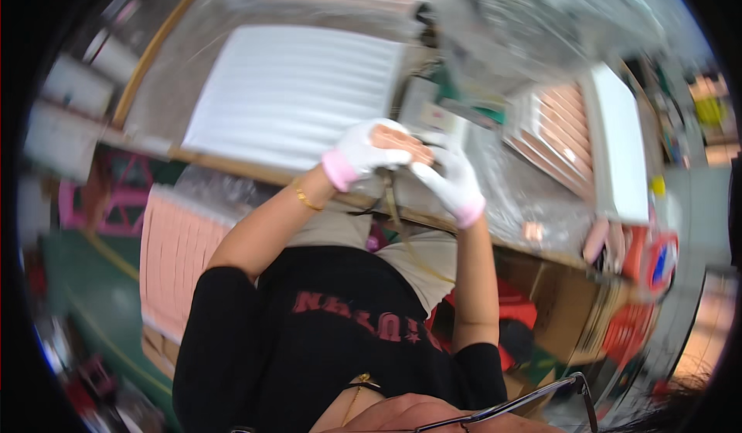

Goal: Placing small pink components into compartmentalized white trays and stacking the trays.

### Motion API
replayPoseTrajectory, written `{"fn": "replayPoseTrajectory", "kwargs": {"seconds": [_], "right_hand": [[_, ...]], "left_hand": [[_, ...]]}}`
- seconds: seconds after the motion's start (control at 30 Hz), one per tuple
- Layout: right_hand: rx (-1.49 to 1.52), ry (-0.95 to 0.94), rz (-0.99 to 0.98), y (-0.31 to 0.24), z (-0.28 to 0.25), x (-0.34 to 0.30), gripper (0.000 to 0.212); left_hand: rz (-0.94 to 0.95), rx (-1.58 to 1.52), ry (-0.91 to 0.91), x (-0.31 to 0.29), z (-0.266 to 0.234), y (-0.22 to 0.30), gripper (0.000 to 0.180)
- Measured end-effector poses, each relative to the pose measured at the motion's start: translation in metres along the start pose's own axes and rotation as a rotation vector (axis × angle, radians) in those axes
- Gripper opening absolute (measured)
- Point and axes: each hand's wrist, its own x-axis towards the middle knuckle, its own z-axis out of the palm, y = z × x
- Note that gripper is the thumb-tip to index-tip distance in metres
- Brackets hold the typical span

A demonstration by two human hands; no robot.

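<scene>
Both my hands wear white gloves with pink cuffs and meet over the table's near edge. My left hand (362,153) is closed on a small shiny copper-coloured piece (402,142), its thumb pointing right along the near side. From the other side my right hand (454,184) pinches the right end of the same piece, thumb and fingers bent around it. Motion blur hides the exact shape. Just left and beyond lies a ribbed white foam tray (297,93), close to my left hand. Behind my hands sits a small pale box-like thing (440,120).
On the right, a stack of ribbed trays with copper-coloured strips (553,127) leans beside a white foam block (618,147). Clear plastic wrap (533,23) bulges at the far right. A small copper piece (532,231) lies near the edge. Pink sheets (182,255) stand at my left.
</scene>
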Motion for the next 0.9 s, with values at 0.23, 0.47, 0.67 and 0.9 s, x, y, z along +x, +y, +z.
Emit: {"fn": "replayPoseTrajectory", "kwargs": {"seconds": [0.23, 0.47, 0.67, 0.9], "right_hand": [[0.171, 0.112, -0.007, 0.014, 0.02, -0.021, 0.007], [0.049, 0.013, -0.139, 0.049, 0.024, -0.022, 0.018], [0.065, 0.085, 0.013, 0.049, 0.021, -0.024, 0.02], [0.018, 0.097, 0.025, 0.041, 0.024, -0.028, 0.02]], "left_hand": [[-0.595, 0.254, 0.645, -0.147, 0.035, 0.089, 0.029], [-0.929, 0.604, 1.334, -0.337, 0.104, 0.139, 0.013], [-1.344, 1.559, 1.322, -0.477, 0.117, 0.169, 0.018], [-1.361, 1.477, 1.13, -0.507, 0.131, 0.141, 0.041]]}}
